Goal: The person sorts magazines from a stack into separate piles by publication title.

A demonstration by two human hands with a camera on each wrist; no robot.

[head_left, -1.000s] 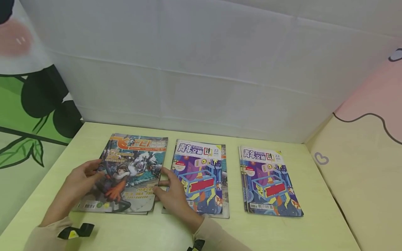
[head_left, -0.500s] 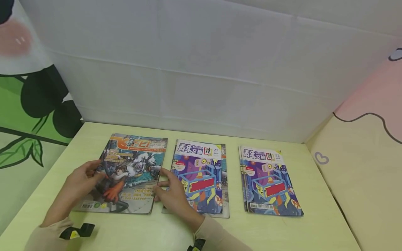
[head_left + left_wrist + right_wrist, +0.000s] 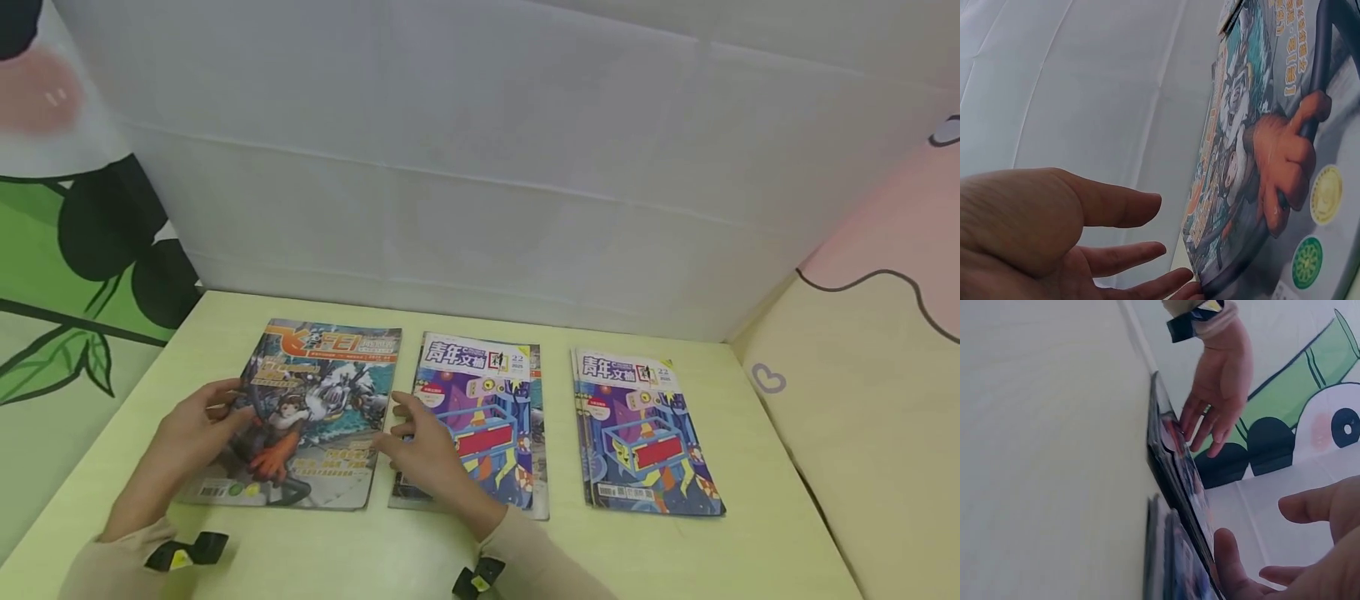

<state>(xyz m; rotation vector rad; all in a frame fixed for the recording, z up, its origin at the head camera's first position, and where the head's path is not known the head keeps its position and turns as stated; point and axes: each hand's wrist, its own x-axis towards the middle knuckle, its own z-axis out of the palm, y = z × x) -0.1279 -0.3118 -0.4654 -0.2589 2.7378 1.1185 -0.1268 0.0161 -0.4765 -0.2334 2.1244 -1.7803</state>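
Observation:
A stack of magazines (image 3: 322, 417), topped by a cover with an orange title, lies on the left of the table. My left hand (image 3: 187, 425) is at the stack's left edge, fingertips right at the side and fingers loosely spread. In the left wrist view, the left thumb (image 3: 1122, 206) stands off the cover. My right hand (image 3: 427, 454) hovers between this stack and the middle one, overlapping the middle stack's top magazine (image 3: 480, 433), which has a purple cover. Right fingers (image 3: 1227, 550) are parted, with nothing between them and the thumb.
Under the middle purple magazine, a larger magazine (image 3: 540, 467) shows at the right and bottom edges. Another stack of purple magazines (image 3: 648, 442) lies to the right, its left edges slightly staggered. A white sheet (image 3: 480, 167) stands behind the pale table (image 3: 765, 517).
The left stack's bottom edge, where a lower magazine stuck out, has become even. My right hand has drawn off its right edge, moving slightly right. My left hand stays nearly in place.

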